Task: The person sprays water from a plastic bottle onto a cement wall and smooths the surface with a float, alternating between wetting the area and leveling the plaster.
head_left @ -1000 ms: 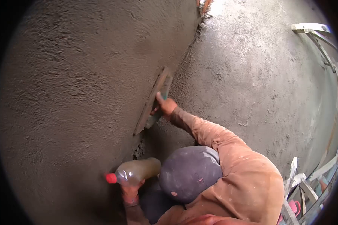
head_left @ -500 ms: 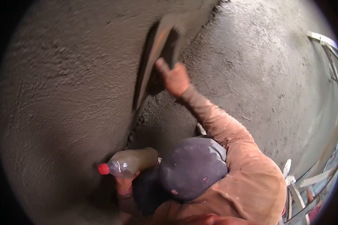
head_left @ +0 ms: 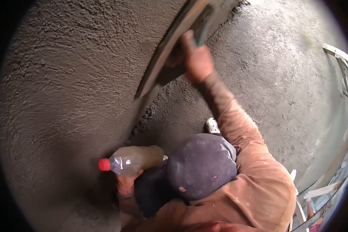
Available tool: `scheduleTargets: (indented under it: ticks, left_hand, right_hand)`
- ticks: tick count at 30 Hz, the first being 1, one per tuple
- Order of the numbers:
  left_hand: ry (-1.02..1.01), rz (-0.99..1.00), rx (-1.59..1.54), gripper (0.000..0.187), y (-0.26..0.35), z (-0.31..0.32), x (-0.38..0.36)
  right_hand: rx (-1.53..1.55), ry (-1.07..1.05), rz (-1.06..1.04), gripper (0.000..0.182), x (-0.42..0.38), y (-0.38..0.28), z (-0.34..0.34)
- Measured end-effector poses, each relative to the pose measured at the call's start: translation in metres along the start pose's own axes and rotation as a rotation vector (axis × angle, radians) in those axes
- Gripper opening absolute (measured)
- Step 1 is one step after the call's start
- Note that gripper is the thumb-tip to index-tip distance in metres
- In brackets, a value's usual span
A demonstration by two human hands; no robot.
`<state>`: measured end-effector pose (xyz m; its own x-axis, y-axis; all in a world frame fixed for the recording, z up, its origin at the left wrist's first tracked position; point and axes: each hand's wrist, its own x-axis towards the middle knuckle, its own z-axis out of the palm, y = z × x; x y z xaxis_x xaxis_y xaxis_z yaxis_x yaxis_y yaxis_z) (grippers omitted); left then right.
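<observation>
My right hand, blurred by motion, is closed around the handle of a long plastering float. The float's flat blade lies slanted along the grey mortar surface, close to where it meets the rougher surface on the right. Lower down, my left hand grips a clear plastic bottle from below. The bottle lies on its side with its red cap pointing left, and cloudy brownish liquid shows inside.
A bent knee in worn dark cloth fills the lower middle. Beyond it shows a white shoe with holes. Rough grey mortar spreads to the right. White-splashed wooden pieces stand at the lower right, another frame at the upper right.
My right hand and the float have moved up and to the right along the mortar. The bottle stays in my left hand, shifted slightly. More of the white shoe shows.
</observation>
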<state>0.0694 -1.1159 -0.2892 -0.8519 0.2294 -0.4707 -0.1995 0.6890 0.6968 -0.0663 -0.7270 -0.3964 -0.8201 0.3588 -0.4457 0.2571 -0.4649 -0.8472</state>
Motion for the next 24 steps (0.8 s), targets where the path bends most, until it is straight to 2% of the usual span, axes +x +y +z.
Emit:
scheduleTargets:
  ticks: [2,3,4,6,8,10,12,14,15,18,19,21,24]
  left_hand:
    - [-0.073,0.324,0.464,0.063,0.002,-0.006,0.009]
    - [-0.058,0.361,0.499,0.063,-0.001,-0.004,0.015]
    - [-0.059,0.377,0.487,0.063,0.01,0.005,0.022]
    - [-0.028,0.21,0.101,0.064,0.039,0.014,0.031]
    - [-0.009,0.262,0.156,0.064,0.019,0.008,0.028]
    - [0.012,0.28,0.205,0.065,0.006,0.003,0.012]
    - [0.024,0.277,0.268,0.064,-0.002,0.002,0.004]
    - [-0.008,0.247,0.204,0.063,0.013,0.006,0.012]
    - [-0.061,0.222,0.16,0.062,0.019,0.006,0.013]
    - [-0.01,0.205,0.224,0.06,0.009,0.005,0.006]
    - [0.021,0.142,0.088,0.062,0.008,0.008,0.008]
    - [-0.001,0.135,0.038,0.062,0.02,0.007,0.015]
    - [-0.005,0.116,0.044,0.064,0.018,0.006,0.008]
  right_hand:
    - [0.192,-0.067,0.035,0.048,-0.022,0.03,0.027]
    - [0.144,-0.091,-0.034,0.048,-0.011,0.079,0.026]
    - [0.104,-0.086,0.068,0.055,-0.009,0.097,0.021]
    - [0.115,0.1,0.377,0.062,-0.007,0.103,-0.004]
    - [0.45,0.139,0.39,0.062,-0.001,0.107,-0.051]
    - [0.582,0.281,0.255,0.06,-0.003,0.095,-0.08]
    - [0.64,0.069,0.302,0.058,-0.007,0.11,-0.119]
    - [0.435,0.164,0.292,0.057,-0.013,0.126,-0.103]
    - [0.501,0.185,0.331,0.054,-0.011,0.132,-0.089]
    - [0.637,0.114,0.357,0.055,0.009,0.142,-0.045]
    - [0.633,0.083,0.338,0.053,0.021,0.147,-0.03]
    - [0.64,-0.031,0.294,0.05,0.038,0.146,-0.004]
    - [0.58,0.002,0.362,0.051,0.025,0.144,0.008]
